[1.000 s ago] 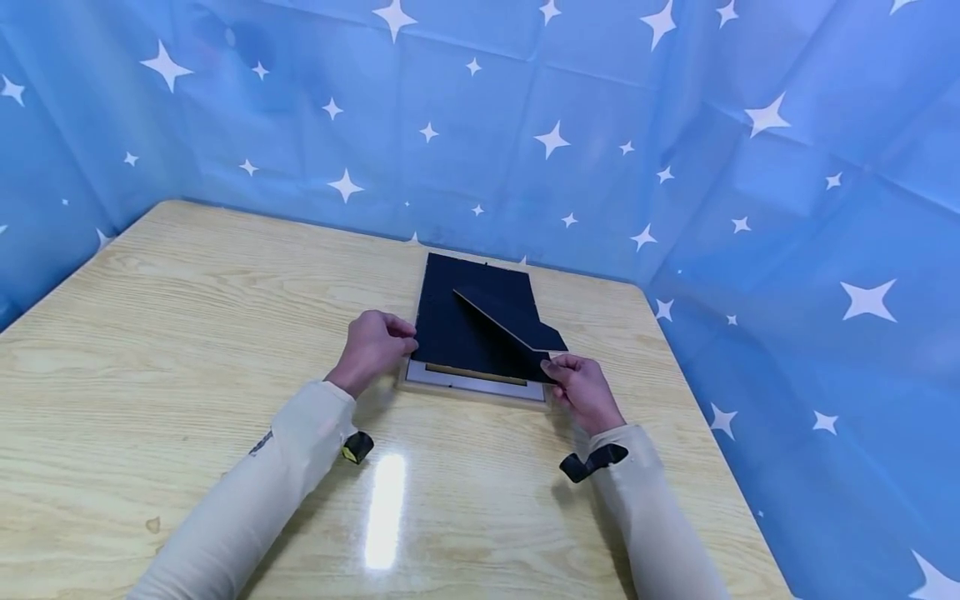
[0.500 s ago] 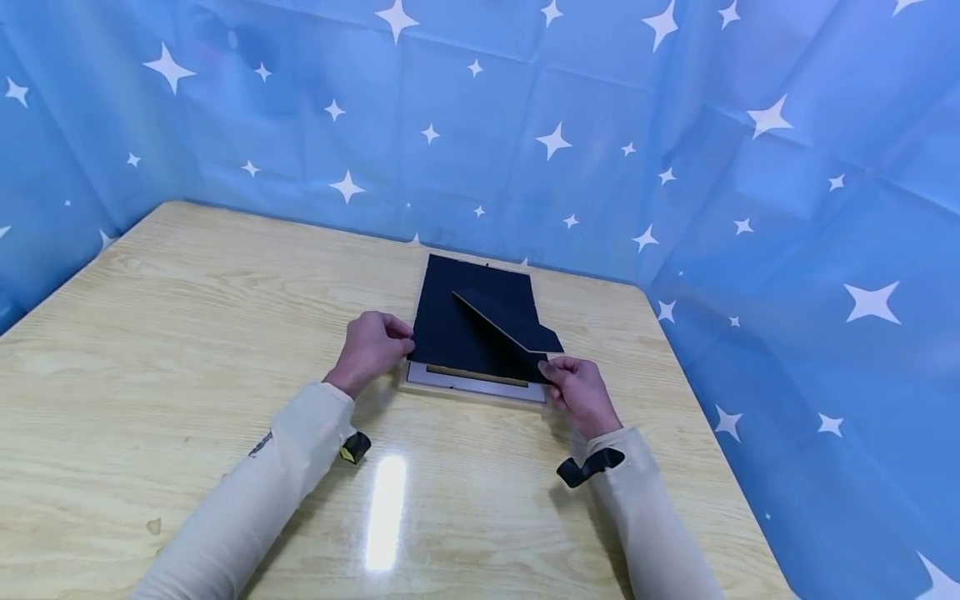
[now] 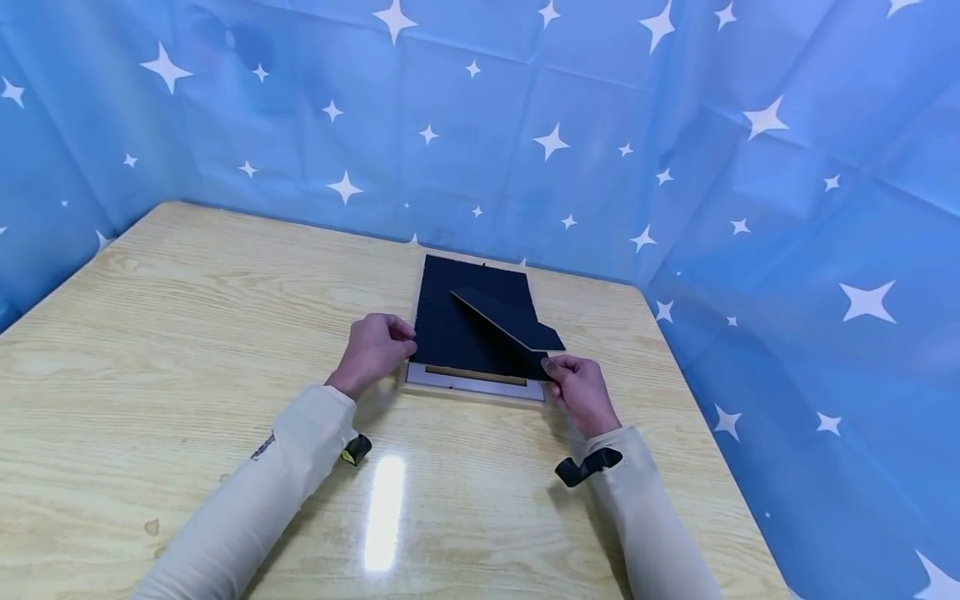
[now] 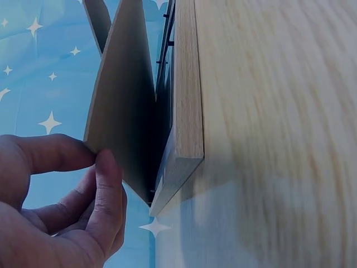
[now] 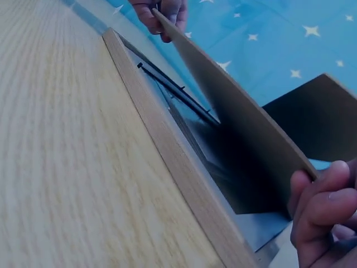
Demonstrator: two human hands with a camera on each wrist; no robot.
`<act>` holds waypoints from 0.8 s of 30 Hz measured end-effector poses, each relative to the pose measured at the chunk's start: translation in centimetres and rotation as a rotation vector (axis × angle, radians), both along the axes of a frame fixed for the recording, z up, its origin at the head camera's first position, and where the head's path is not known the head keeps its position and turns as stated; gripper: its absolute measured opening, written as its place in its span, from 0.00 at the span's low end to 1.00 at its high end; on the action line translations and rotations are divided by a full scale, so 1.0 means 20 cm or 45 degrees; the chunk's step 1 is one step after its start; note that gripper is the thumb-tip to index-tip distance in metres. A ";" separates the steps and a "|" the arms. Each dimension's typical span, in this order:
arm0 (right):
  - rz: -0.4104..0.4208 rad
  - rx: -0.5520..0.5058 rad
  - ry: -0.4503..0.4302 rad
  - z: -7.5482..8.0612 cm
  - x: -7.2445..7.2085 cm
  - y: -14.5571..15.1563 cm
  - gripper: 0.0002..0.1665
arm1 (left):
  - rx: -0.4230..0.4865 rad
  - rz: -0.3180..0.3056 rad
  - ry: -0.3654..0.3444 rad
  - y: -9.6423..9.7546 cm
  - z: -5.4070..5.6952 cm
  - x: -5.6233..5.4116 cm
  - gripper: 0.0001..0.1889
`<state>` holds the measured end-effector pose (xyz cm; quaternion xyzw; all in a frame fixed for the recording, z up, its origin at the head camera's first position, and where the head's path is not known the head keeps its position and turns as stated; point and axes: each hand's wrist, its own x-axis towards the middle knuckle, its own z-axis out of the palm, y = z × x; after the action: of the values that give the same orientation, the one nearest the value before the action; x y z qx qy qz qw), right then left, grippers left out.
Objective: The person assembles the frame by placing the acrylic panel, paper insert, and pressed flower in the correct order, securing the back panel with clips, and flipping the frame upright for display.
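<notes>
Head view: the left hand (image 3: 377,348) and right hand (image 3: 583,392) each pinch a near corner of the black board (image 3: 446,325), tilted above the frame (image 4: 189,100) on the table (image 3: 225,333), its stand (image 3: 513,321) jutting up. Should either pinch slip, or the corners move unevenly, the board could twist, drop or scrape the frame.

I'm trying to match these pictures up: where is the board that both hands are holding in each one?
Head: the board is near the centre, black side up, between the left hand and right hand.
Left wrist: upper left of centre, brown underside showing.
Right wrist: slanting from top centre to lower right, underside showing.
Shared landmark: the wooden frame below the board.
</notes>
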<state>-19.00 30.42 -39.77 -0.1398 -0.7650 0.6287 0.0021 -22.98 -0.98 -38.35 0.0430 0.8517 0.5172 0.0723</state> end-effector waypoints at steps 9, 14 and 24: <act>0.018 0.131 -0.056 -0.05 0.01 -0.01 0.06 | -0.148 -0.079 0.065 0.00 -0.01 -0.01 0.07; 0.008 0.230 -0.044 -0.05 0.00 -0.01 0.08 | -0.187 -0.115 0.084 0.00 -0.01 -0.01 0.07; -0.039 0.453 0.004 -0.05 0.00 0.01 0.08 | -0.210 -0.199 0.140 0.02 -0.02 0.00 0.08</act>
<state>-18.91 30.53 -40.84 -0.1480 -0.8619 0.4835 0.0376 -22.91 -0.62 -38.74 0.1314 0.8881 0.4352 0.0687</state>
